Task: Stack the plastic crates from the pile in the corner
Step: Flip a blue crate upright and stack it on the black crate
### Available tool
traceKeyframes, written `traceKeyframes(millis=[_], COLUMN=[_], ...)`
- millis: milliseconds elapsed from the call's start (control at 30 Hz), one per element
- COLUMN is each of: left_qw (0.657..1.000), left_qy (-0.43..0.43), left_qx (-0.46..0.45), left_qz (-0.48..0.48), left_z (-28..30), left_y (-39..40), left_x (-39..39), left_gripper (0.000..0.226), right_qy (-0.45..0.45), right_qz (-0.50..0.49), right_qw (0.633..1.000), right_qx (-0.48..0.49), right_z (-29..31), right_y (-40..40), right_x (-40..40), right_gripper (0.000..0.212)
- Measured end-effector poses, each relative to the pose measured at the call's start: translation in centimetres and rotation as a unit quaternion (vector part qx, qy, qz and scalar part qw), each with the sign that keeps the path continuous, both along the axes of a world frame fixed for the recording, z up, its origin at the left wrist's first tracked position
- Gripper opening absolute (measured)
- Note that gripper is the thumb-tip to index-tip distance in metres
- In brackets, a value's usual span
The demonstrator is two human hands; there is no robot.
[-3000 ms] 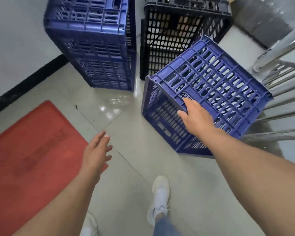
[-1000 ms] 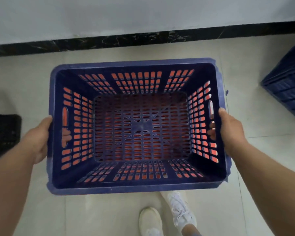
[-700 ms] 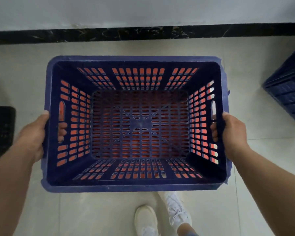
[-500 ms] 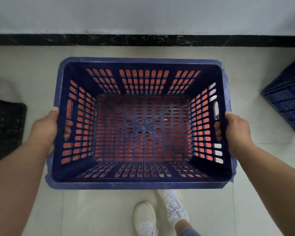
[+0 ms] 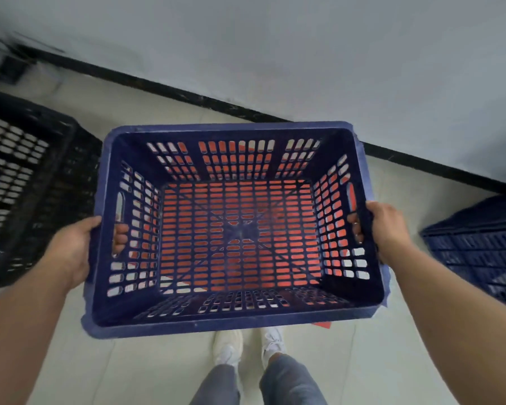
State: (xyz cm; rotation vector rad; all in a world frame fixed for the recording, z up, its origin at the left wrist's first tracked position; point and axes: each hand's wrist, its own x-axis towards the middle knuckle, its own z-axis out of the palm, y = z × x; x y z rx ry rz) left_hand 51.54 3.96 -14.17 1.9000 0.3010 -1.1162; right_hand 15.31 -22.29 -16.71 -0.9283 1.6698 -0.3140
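Both hands clamped on side handle slots of open-topped dark blue perforated plastic crate (image 5: 234, 229), held off floor.
L hand (image 5: 70, 252) & R hand (image 5: 389, 229) each wrap a short wall, fingertips (image 5: 119, 238) poking thru slot. Crate hangs in front of person, over red mat (image 5: 323, 324) seen thru base, betw black slotted plastic crate (image 5: 21, 176) and blue crate stack (image 5: 479, 247). Risk, imo: view blurred, so a fast swing could clip either neighbour or miss nesting. Opening faces up; long axis runs L–R.

Pale tiled floor (image 5: 146, 361) carries a black crate (image 5: 27, 182), another blue crate (image 5: 479, 247).
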Motion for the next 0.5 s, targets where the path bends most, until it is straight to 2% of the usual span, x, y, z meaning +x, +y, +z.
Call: traceKeyframes(millis=[267,500], left_qw=[0.991,0.967], left_qy=[-0.069,-0.129], left_qx=[-0.013,-0.007], left_qz=[0.115,0.218], left_z=[14.7,23.4], left_y=[7.5,15.0], left_x=[-0.7,-1.9], left_gripper=[0.039,0.04], right_qy=[-0.026,-0.059], right_qz=[0.134,0.236], right_qw=[0.99,0.968], right_qx=[-0.037,-0.059], right_z=[13.8,21.6], right_y=[1.1,3.2], right_x=[7.3,14.4], right_gripper=[0.033,0.034])
